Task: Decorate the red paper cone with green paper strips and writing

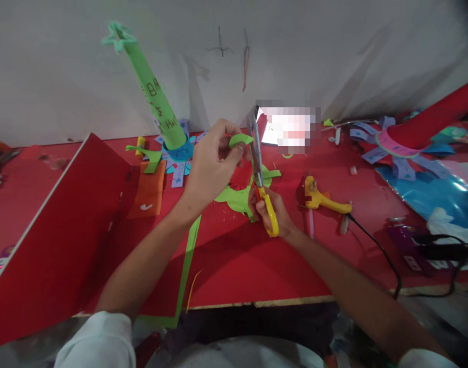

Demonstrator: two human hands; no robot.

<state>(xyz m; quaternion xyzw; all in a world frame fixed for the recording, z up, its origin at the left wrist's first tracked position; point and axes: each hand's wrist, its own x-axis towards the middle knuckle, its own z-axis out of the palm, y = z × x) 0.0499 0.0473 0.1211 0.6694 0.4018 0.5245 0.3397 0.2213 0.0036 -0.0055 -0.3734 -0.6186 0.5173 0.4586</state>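
My left hand [218,163] is closed on a small light-green paper piece [240,139], pinched between thumb and fingers. In my right hand [270,207] are scissors [271,214] with yellow handles, their blades pointing up and away from me. The blades stand right beside the tip of the green piece; whether they touch it I cannot tell. Under both hands, cut green paper scraps [237,199] lie on the red table [241,276], around a darker red fringed piece [241,176].
A yellow glue gun [326,199] lies to the right, its black cord running off the front edge. At the back left stands a green paper tube [157,97] topped with a star. A red board [65,230] leans at the left. A lit screen [270,130] stands by the wall.
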